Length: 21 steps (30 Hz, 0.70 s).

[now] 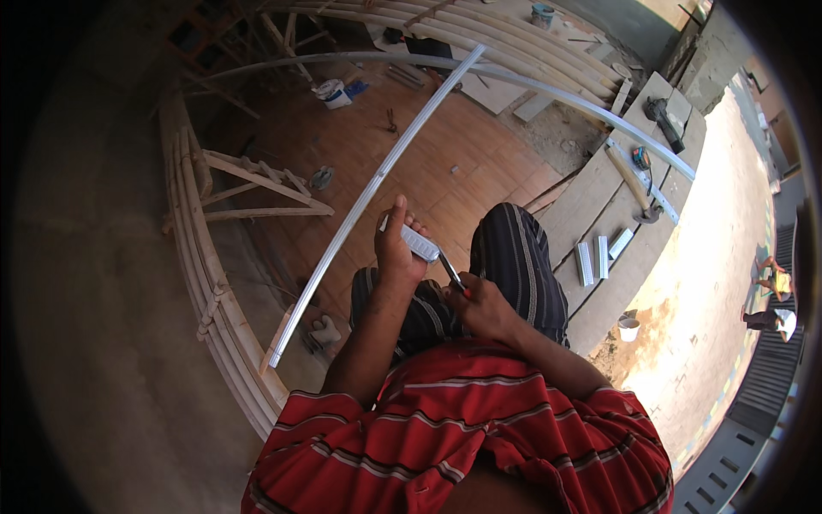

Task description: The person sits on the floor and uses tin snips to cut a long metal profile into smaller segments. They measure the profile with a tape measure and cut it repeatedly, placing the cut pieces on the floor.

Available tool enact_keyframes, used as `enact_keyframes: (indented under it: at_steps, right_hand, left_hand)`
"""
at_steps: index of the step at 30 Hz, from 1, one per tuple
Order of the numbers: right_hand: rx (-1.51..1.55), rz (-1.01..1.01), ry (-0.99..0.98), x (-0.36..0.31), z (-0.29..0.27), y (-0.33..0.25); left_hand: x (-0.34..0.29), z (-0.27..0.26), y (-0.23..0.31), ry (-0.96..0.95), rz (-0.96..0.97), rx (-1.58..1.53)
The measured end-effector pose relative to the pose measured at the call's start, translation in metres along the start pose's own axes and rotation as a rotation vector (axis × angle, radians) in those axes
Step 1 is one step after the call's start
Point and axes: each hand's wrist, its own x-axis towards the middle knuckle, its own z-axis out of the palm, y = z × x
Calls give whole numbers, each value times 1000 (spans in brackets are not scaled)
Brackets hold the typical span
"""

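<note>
Markings on the white tub (334,94) and the angle grinder (664,122) too small to read. Surface: brown wood-look floor (479,163), dusty and scuffed, with a platform of grey planks (591,206) to the right of the knees. On the planks: the grinder, a tape measure (640,158), a long-handled hammer (629,176) and three short ribbed metal offcuts (602,259) lying near one another. Long pale poles (195,248) bound in a bundle at left, more poles across the top. Half-open work area; beyond the planks, sunlit paving (676,343) with a white bucket (629,328) at its near edge and two people small at far right. A long silvery metal strip (377,180) slants across the view, beyond the left hand (400,253). Wearer seated, striped trousers, red striped shirt. Left hand wrapped round a short ribbed metal piece (419,245), thumb raised, in front of the knees. Right hand (486,307) closed on a slim metal hand tool (451,272), red showing at its grip; tip at the piece's right end, contact hard to confirm. Hands near each other, not touching.
</note>
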Motion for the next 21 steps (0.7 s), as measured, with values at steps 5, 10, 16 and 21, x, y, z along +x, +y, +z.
enact_keyframes:
  at_steps: [5,10,16,21]
  right_hand:
    - [70,147,14,1,-4,-14]
    - [24,28,18,-1,-5,-14]
    - [39,96,-50,1,-7,-9]
    - [121,185,-82,-3,-14,-25]
  left_hand:
    - [0,1,-3,16,-19,-37]
    - [1,-1,-5,13,-41,-56]
    - [7,-13,-7,-38,-25,-16]
    - [10,-23,-5,-142,-65,-34]
